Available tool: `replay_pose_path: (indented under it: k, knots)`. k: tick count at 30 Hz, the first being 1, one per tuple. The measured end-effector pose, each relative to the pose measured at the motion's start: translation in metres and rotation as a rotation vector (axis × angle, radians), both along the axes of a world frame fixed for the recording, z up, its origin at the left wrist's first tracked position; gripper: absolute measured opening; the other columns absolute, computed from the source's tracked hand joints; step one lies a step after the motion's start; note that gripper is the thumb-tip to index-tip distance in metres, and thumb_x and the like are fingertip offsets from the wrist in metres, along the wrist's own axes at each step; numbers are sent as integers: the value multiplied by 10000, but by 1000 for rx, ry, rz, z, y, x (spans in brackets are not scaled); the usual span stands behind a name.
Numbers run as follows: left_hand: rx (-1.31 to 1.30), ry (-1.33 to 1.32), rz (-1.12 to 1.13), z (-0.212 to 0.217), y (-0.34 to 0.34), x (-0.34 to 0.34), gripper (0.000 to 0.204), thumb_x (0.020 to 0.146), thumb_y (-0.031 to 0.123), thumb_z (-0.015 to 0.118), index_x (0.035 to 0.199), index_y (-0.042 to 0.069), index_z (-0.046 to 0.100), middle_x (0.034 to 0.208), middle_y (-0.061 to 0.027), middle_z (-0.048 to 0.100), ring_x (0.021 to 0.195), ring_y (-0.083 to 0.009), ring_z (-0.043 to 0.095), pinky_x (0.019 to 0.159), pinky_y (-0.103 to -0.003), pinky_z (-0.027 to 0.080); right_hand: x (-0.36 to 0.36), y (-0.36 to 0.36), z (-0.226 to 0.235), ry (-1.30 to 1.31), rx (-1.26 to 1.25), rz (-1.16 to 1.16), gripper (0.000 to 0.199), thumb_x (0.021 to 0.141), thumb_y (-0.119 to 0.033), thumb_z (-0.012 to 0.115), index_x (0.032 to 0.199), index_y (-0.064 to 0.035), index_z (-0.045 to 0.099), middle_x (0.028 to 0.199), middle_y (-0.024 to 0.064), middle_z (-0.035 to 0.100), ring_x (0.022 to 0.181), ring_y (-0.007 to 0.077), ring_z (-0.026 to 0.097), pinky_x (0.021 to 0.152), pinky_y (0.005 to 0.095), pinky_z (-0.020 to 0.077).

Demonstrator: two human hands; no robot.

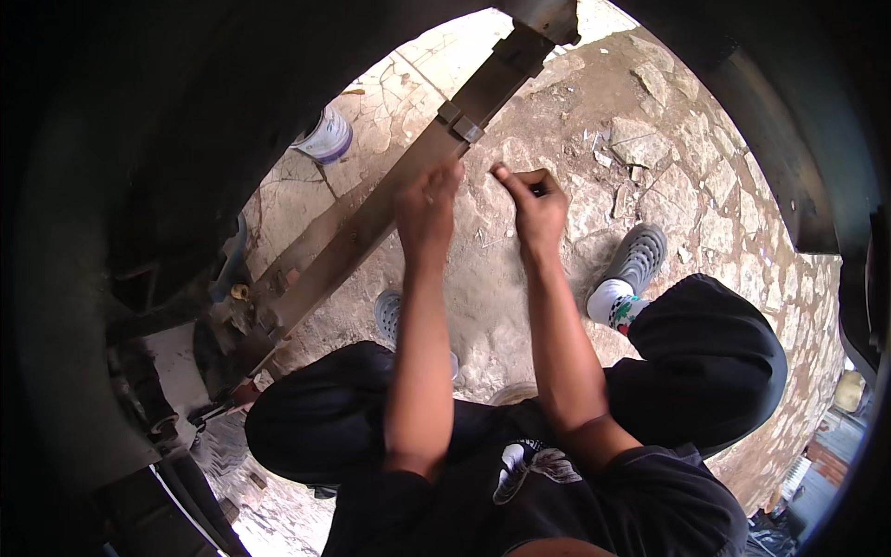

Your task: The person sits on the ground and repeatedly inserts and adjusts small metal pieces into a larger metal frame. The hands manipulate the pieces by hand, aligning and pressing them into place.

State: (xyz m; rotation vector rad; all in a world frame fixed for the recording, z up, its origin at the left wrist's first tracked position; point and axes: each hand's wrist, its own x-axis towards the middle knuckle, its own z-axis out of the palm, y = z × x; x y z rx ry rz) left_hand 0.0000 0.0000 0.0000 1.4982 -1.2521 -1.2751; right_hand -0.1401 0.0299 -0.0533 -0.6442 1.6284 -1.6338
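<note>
A long leaf spring (408, 176) with metal clips slants from the upper middle to the lower left. My left hand (428, 206) is in front of its right edge. Its fingers are blurred and partly hidden, so neither their grip nor any contact with the spring can be made out. Just to the right, my right hand (540, 206) is raised over the stone ground, apart from the spring. Its fingers are curled in, with the thumb stretched toward the left hand. Whatever it may hold is too small or hidden to name.
Dark vehicle bodywork (780, 139) arches overhead and down both sides. A white and purple bucket (327, 137) stands beyond the spring. Rough stone paving (715, 213) with loose chips lies below. My grey shoe (640, 255) is planted to the right of my hands.
</note>
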Motion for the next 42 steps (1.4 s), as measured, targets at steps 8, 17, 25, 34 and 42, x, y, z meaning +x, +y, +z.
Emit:
replay_pose_path:
  k: [8,17,25,34,42]
  knots:
    - [106,564,269,-1,35,-13,387,1044,329,643,1318,57,660,1190,-29,715,1100,-155,664,862,-350,521,37,0,36,-28,-268,126,161,813,-14,849,816,23,692,833,95,742,731,120,705,671,272,570]
    - [-10,411,262,-9,8,-8,315,1062,224,598,1236,-27,674,971,-77,698,843,-155,656,821,-313,559,10,6,47,320,-249,477,214,793,-123,840,1003,-88,815,1108,104,770,823,226,763,741,308,597]
    - [-279,-202,181,-23,-88,1,255,1015,220,656,1142,24,760,885,-93,727,745,-126,616,728,-287,520,-48,4,54,-97,-242,159,423,986,-350,710,1262,-30,717,1165,138,744,940,180,752,734,269,526]
    - [-85,-450,-54,-5,-111,-8,472,853,315,868,1212,29,757,802,-60,694,746,-105,620,654,-270,466,-99,11,14,-134,-33,-19,466,1053,-400,589,1320,-33,690,1301,148,709,754,182,765,673,270,505]
    - [-42,-211,-234,-17,-133,-5,395,958,371,743,1213,70,761,1168,-109,772,1064,-190,703,959,-312,503,-131,6,5,-267,47,-230,344,1028,-218,633,1309,-28,694,1253,133,727,738,177,741,707,269,547]
